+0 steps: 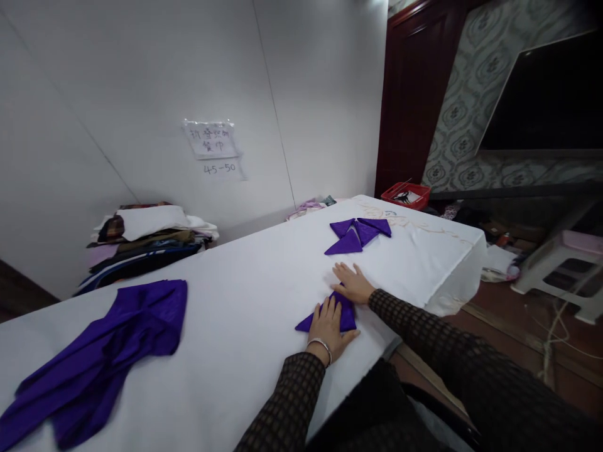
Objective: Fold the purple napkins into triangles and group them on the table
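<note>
A small purple cloth napkin (346,317), folded into a flat wedge, lies on the white tablecloth (245,295) close to the near edge. My left hand (330,329) lies flat on it with fingers stretched out; a silver bangle circles that wrist. My right hand (351,282) rests flat just beyond it, fingers spread, touching the napkin's far tip. Farther along the table sits a folded purple napkin (358,233) made of several triangular points. A loose heap of purple cloths (108,351) lies at the left end.
A stack of folded fabrics (146,242) stands behind the table by the white wall, under a taped paper note (211,141). A red basket (406,196) sits past the table's far end. A white plastic stool (560,270) and cables lie on the floor at right.
</note>
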The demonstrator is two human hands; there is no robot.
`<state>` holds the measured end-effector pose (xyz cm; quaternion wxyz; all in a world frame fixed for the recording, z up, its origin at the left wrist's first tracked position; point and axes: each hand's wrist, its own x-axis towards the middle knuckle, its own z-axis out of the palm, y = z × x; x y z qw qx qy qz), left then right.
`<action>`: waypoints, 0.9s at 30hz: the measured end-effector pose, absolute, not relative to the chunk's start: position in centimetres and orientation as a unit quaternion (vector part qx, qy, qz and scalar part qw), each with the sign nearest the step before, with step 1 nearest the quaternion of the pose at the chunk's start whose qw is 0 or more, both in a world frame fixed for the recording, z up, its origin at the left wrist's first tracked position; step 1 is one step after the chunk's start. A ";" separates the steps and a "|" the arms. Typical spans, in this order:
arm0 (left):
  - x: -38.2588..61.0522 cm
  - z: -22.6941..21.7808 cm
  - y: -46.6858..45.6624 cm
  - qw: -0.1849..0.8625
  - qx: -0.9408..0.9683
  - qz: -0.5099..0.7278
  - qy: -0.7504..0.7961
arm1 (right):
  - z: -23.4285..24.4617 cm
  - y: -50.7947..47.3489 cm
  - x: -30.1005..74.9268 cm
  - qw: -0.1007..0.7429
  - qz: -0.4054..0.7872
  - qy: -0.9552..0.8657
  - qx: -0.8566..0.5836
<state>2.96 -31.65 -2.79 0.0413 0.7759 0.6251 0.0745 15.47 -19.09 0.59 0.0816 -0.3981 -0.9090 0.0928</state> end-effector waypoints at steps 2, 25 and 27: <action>3.0 -2.8 -31.7 0.040 0.776 0.085 0.624 | 0.6 -20.9 14.8 0.095 0.104 -0.933 -0.332; 3.3 -2.5 -31.4 0.040 0.774 0.048 0.631 | -1.1 -16.2 17.0 0.065 0.093 -0.879 -0.464; 3.4 -2.3 -31.5 0.043 0.774 0.048 0.630 | -0.7 -16.1 17.7 0.076 0.091 -0.861 -0.495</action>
